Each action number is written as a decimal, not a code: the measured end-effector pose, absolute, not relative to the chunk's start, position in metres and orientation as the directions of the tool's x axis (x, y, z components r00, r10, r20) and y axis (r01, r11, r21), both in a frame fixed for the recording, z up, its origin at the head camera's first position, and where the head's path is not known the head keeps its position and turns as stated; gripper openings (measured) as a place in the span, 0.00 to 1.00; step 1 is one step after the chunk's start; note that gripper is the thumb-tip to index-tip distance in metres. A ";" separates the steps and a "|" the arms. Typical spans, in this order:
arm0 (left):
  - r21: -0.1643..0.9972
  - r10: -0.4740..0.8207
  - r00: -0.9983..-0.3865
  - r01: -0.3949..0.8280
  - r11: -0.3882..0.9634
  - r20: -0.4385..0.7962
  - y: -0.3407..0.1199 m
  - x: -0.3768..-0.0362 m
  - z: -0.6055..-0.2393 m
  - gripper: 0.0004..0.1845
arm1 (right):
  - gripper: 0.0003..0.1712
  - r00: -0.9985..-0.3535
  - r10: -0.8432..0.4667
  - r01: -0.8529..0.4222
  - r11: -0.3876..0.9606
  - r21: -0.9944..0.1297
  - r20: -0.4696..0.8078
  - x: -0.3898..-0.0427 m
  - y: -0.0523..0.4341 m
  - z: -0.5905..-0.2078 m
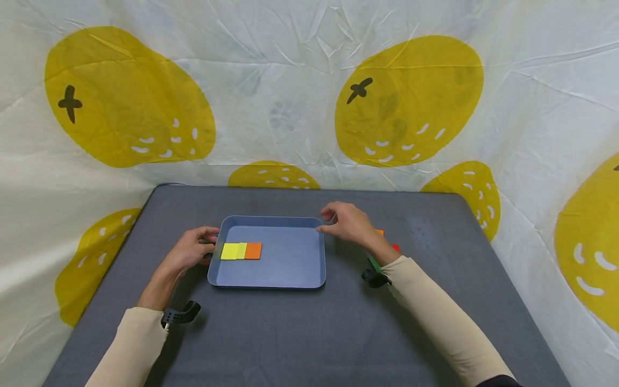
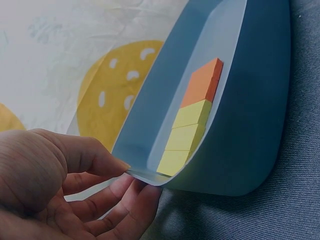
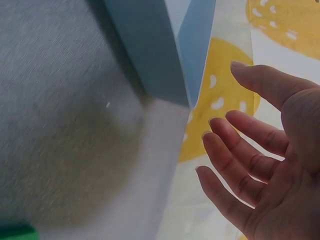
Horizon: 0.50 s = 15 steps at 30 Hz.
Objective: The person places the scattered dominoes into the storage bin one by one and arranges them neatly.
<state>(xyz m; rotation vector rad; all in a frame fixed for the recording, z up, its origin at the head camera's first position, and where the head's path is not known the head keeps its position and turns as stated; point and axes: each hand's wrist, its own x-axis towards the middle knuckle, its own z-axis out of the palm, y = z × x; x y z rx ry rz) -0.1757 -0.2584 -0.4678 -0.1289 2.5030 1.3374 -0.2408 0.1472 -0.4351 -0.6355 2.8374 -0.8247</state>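
Left of the tray (image 1: pixel 290 263), your left hand (image 1: pixel 189 249) pinches it, seemingly steadying it; opposite, your right hand (image 1: pixel 352 223), parted and empty, likely must grip too.

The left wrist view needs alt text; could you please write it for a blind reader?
A left hand pinches the edge of a blue tray holding a row of yellow and orange tiles, with a white and yellow cloth behind.
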 end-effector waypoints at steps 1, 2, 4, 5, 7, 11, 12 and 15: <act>0.797 0.062 -0.951 -0.217 0.563 -0.302 -0.259 -0.176 -0.468 0.27 | 0.27 -0.907 -0.422 -0.360 0.763 -0.536 0.008 -0.241 0.150 -0.437; 0.797 0.063 -0.951 -0.217 0.563 -0.303 -0.259 -0.176 -0.468 0.27 | 0.27 -0.909 -0.416 -0.355 0.766 -0.536 0.008 -0.242 0.153 -0.437; 0.799 0.065 -0.951 -0.216 0.561 -0.303 -0.260 -0.176 -0.468 0.27 | 0.28 -0.915 -0.403 -0.344 0.772 -0.535 0.006 -0.242 0.159 -0.439; 0.800 0.068 -0.951 -0.215 0.560 -0.303 -0.260 -0.176 -0.469 0.27 | 0.27 -0.919 -0.395 -0.338 0.776 -0.532 0.006 -0.242 0.162 -0.440; 0.802 0.071 -0.951 -0.213 0.558 -0.302 -0.260 -0.176 -0.469 0.27 | 0.28 -0.925 -0.380 -0.327 0.785 -0.527 0.008 -0.242 0.167 -0.442; 0.802 0.072 -0.950 -0.214 0.557 -0.304 -0.261 -0.176 -0.470 0.27 | 0.28 -0.937 -0.349 -0.304 0.803 -0.512 0.010 -0.243 0.178 -0.449; 0.802 0.072 -0.950 -0.215 0.557 -0.305 -0.261 -0.176 -0.470 0.27 | 0.28 -0.940 -0.342 -0.301 0.807 -0.508 0.013 -0.243 0.181 -0.451; 0.800 0.072 -0.948 -0.218 0.559 -0.309 -0.261 -0.176 -0.470 0.27 | 0.28 -0.946 -0.322 -0.293 0.823 -0.486 0.025 -0.245 0.190 -0.457</act>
